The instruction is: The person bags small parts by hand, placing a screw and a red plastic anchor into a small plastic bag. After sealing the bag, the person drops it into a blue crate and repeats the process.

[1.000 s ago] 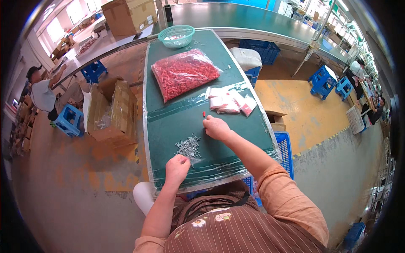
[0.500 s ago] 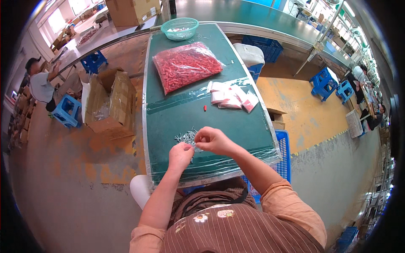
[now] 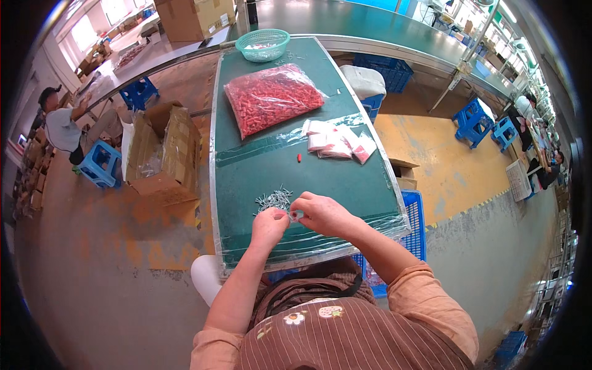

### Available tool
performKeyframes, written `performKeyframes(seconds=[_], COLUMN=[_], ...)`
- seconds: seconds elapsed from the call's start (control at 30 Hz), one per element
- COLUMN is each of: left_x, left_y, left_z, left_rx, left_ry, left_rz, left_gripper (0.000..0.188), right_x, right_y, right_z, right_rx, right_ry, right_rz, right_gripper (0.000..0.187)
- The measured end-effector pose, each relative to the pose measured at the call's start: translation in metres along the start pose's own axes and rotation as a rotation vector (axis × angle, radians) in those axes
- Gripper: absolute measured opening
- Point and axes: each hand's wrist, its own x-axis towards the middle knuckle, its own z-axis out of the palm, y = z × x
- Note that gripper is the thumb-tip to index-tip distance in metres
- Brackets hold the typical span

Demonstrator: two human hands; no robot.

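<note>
Left hand: left hand (image 3: 269,229) with thumb and fingertips pinched together on one edge of a small clear plastic piece (image 3: 295,216).
Right hand: right hand (image 3: 325,214) with bent fingers, tips closed on the other side of the same piece; the two hands nearly meet.
Held piece: between both sets of fingertips, above the near part of the table; mostly hidden by fingers, contents cannot be made out.
Screw pile: heap of grey screws (image 3: 274,200), loose and jumbled, just beyond the grip and slightly left.
Red plug: single red plug (image 3: 300,158), lying alone, farther beyond the grip.
Packets: filled clear packets (image 3: 333,145), overlapping, beyond the grip and to its right.
Big bag: large clear bag of red pieces (image 3: 271,102), beyond the plug and somewhat left.
Basket: pale green basket (image 3: 263,55), farthest from the grip on the green tabletop (image 3: 246,172), whitish items inside.
Left floor: open cardboard box (image 3: 179,166), well left of the grip; past it, a seated person (image 3: 63,127).
Right side: blue crate (image 3: 417,221), right of the grip, beside the table edge.
</note>
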Motion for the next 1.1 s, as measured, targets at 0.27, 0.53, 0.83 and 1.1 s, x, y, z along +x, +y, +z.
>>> performKeyframes(seconds=[0.27, 0.53, 0.83, 1.1], left_x=[0.0, -0.015, -0.025, -0.033], left_y=[-0.001, 0.012, 0.009, 0.016], left_z=[0.003, -0.002, 0.0, 0.004], left_rx=[-0.005, -0.309, -0.52, -0.689], left_ry=[-0.021, -0.161, -0.193, -0.201], left_rz=[0.024, 0.041, 0.118, 0.061], left_gripper=[0.018, 0.014, 0.004, 0.004], right_x=[-0.009, -0.016, -0.028, -0.033], right_y=[0.004, 0.008, 0.014, 0.029], right_z=[0.003, 0.005, -0.007, 0.016], right_rx=[-0.129, -0.162, 0.346, 0.745], right_ry=[0.104, 0.077, 0.051, 0.24], right_rz=[-0.111, -0.14, 0.155, 0.205], right_gripper=[0.012, 0.011, 0.012, 0.016])
